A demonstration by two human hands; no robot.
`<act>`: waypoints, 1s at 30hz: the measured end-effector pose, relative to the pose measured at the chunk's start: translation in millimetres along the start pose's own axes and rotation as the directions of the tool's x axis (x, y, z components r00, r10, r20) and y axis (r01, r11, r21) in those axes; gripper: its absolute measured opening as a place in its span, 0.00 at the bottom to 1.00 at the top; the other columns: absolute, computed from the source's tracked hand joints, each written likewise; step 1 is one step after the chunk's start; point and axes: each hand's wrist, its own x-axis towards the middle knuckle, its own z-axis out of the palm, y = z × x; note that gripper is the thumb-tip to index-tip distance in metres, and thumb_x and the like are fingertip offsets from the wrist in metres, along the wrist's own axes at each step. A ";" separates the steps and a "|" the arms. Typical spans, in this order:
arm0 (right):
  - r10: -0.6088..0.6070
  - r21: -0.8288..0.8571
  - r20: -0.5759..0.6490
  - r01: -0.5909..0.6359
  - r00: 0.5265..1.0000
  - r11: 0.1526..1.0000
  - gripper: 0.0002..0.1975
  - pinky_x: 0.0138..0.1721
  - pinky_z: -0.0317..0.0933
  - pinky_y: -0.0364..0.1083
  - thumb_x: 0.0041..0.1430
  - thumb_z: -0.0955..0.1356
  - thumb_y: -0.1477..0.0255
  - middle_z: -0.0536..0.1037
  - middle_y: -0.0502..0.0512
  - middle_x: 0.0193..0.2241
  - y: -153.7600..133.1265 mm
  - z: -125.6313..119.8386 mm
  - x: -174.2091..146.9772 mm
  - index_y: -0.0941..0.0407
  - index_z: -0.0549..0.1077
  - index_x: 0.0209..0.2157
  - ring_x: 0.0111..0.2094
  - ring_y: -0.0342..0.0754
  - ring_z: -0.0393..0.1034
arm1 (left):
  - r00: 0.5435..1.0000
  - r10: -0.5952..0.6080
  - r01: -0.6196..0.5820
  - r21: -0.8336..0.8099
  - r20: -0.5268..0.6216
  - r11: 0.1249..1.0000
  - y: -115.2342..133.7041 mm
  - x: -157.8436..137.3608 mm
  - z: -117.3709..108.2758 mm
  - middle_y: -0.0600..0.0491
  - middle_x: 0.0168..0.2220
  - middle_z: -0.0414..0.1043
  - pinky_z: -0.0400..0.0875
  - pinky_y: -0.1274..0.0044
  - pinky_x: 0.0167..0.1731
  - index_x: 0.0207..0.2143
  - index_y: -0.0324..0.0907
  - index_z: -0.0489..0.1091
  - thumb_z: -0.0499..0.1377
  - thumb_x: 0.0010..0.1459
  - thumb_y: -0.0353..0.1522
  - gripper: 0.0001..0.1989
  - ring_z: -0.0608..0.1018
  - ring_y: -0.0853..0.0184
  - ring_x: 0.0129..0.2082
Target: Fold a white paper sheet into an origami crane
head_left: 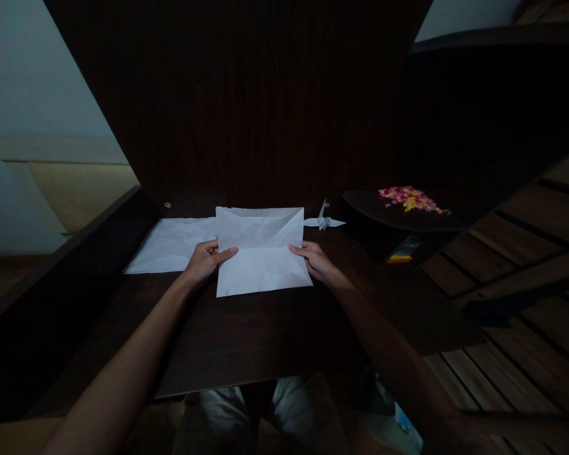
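Between my two hands is a creased sheet of white paper [264, 268], lifted a little over the dark desk. My left hand [205, 260] pinches its left edge, thumb on the near face and fingers behind. At the right edge my right hand [315, 259] grips it the same way. A fold line crosses the sheet's middle, and its upper part shows slanting creases. Behind my left hand lies another stack or sheet of white paper [165, 243], partly covered by the held one. Just right of the held sheet rests a folded paper crane [324, 221].
A small curved shelf [360, 205] at the right bears a heap of pink, red and yellow small pieces [410, 198]. The dark desk [256, 341] has a raised side board [66, 265] on the left and a tall back panel [246, 114]. Wooden slats [512, 253] lie at the right.
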 end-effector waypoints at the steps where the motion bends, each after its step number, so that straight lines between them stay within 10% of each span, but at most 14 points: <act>1: 0.001 0.002 0.000 -0.001 1.000 1.000 0.13 0.41 0.66 0.50 0.37 0.76 0.69 0.81 0.56 0.30 -0.1 0.2 -0.1 0.59 0.77 0.29 0.32 0.50 0.75 | 1.000 -0.005 0.005 -0.008 0.003 1.000 0.0 0.2 0.0 0.49 0.30 0.79 0.72 0.76 0.25 0.28 0.37 0.76 0.72 0.35 0.36 0.16 0.78 0.65 0.25; 30: -0.061 -0.007 -0.026 0.061 0.998 0.998 0.16 0.42 0.66 0.51 0.40 0.73 0.70 0.80 0.55 0.36 -5.7 5.1 -1.8 0.56 0.76 0.35 0.39 0.53 0.74 | 0.999 -0.026 0.024 -0.084 -0.026 0.996 -2.3 2.7 2.6 0.48 0.31 0.79 0.75 0.74 0.29 0.37 0.37 0.75 0.71 0.36 0.32 0.21 0.80 0.62 0.28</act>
